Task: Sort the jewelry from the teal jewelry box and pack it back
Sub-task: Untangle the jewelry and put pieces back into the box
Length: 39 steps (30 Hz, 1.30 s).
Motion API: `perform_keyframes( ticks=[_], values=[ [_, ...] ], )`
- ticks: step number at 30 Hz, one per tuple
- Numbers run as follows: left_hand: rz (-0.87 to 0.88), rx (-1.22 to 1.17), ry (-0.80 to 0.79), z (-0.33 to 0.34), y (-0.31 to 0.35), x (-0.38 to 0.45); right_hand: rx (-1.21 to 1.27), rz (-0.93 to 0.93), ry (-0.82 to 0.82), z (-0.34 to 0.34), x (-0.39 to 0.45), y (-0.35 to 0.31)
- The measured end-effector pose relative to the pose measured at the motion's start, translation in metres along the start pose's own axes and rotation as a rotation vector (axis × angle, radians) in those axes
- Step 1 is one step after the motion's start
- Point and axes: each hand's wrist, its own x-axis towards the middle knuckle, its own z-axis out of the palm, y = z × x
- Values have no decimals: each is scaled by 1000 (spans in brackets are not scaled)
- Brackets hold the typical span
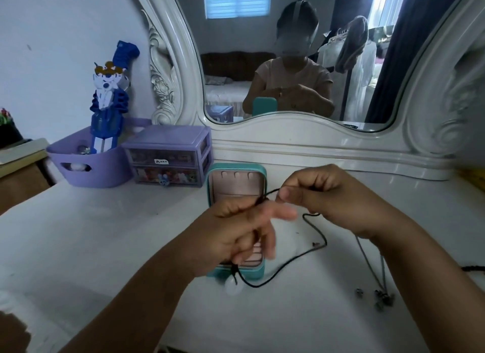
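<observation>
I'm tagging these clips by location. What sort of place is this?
Most likely a bedroom dressing table: an ornate white mirror reflects a bed, and a purple drawer organizer sits on the white tabletop.

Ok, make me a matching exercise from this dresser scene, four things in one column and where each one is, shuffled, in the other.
Things:
1. black cord necklace
2. teal jewelry box
3. purple drawer organiser
4. grey chain necklace

Places:
A. lying on the table to the right of the right hand's wrist
B. open, behind the left hand
C. stretched between both hands
D. against the mirror base, beside the purple basket

Pairs: 1-C, 2-B, 3-D, 4-A
</observation>
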Motion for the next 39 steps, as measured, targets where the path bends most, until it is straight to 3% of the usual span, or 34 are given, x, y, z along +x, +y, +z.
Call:
perform_keyframes(
  ticks=[3,6,8,11,14,18,21,25,27,31,36,39],
  values=[
    [93,-112,158,-2,-5,-3,-79,16,-88,15,-1,7],
    [28,-81,330,-5,-7,-6,-149,20,-166,21,-1,6],
    [-67,-46,364,-8,-8,-9,-127,-5,-190,21,-1,1],
    [-190,75,292,-11,-10,-14,-53,-51,-161,20,3,-6],
    [-175,211,103,-15,-12,-20,6,-27,-125,21,9,-4],
    [-56,-105,-43,-21,-16,-26,-48,31,-146,35,11,8],
    [44,-302,119,-25,-19,-26,-38,91,-257,49,9,14],
    [-111,-21,321,-26,-16,-27,-89,68,-343,53,8,7],
    [-187,71,288,-24,-15,-29,-7,34,-296,50,11,-3],
    [-211,-5,164,-27,-9,-29,99,47,-133,49,23,-9],
    [-142,-82,397,-35,-11,-27,122,164,-17,59,29,-2],
    [-126,-22,512,-37,-11,-28,-34,183,148,63,33,6]
  ],
)
